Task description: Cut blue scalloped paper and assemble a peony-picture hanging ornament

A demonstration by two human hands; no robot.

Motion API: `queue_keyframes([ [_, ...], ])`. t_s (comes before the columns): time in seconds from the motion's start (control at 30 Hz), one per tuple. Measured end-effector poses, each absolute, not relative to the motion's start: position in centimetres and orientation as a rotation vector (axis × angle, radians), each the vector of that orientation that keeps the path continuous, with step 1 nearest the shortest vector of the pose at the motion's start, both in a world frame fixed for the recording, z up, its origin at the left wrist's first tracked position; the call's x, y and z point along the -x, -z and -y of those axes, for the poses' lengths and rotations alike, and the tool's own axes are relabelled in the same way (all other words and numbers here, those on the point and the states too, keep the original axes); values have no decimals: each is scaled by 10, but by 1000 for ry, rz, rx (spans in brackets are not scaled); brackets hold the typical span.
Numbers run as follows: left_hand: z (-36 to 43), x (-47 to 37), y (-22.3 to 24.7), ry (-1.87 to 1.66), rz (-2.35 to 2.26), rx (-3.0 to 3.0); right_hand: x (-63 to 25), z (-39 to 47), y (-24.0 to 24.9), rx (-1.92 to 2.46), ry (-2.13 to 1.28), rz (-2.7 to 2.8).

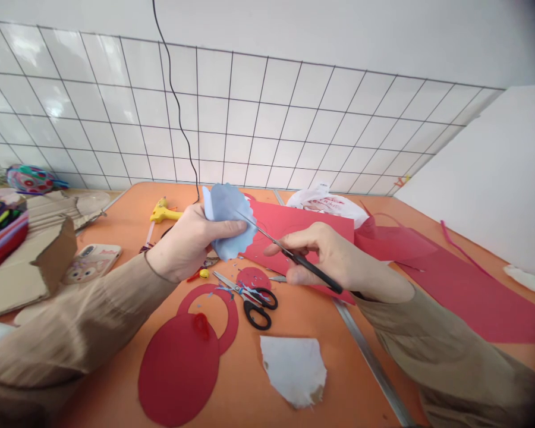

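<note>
- At the far left we see fuzzy coloured stems (9,241) beside folded cardboard (56,261), and a phone (93,263) in a cartoon-print case.
- Next we find a yellow glue gun (163,213) on the orange worktop (243,392), near its back edge.
- Nearer us lies a dark red oval (178,374), overlapping a red ring (233,321); a small loop of red fuzzy stem (201,326) rests on the oval.
- Above these, we see the left hand (185,241) with its grip closed on a light-blue scalloped sheet (227,202), held up in front of us, thumb across its face.
- Below the sheet, we see black-handled scissors (259,309) lying with their blades apart among blue snippets, against a small red disc (252,277).
- Closer to us is a torn white piece (294,368).
- We see the right hand (325,252) with its grip wrapped around a black-handled cutting tool (312,267); the slim blade points left, overlapping the blue sheet in our view, and we cannot tell whether it touches.
- Behind this hand we see a red sheet (316,221) and a white plastic bag (332,201).
- Farthest right, we see a larger red sheet (481,291) lying flat.
</note>
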State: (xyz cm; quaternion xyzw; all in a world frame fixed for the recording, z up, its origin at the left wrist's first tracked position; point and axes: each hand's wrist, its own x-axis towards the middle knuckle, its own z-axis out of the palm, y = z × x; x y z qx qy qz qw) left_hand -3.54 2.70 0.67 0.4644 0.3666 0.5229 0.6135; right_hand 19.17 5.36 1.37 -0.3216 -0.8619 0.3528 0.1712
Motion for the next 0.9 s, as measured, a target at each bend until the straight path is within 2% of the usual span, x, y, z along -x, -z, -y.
queue_keyframes([
  [0.9, -25, 34, -7, -1223, -855, -1030, -190, -52, -16, 924, -1050, 2407],
])
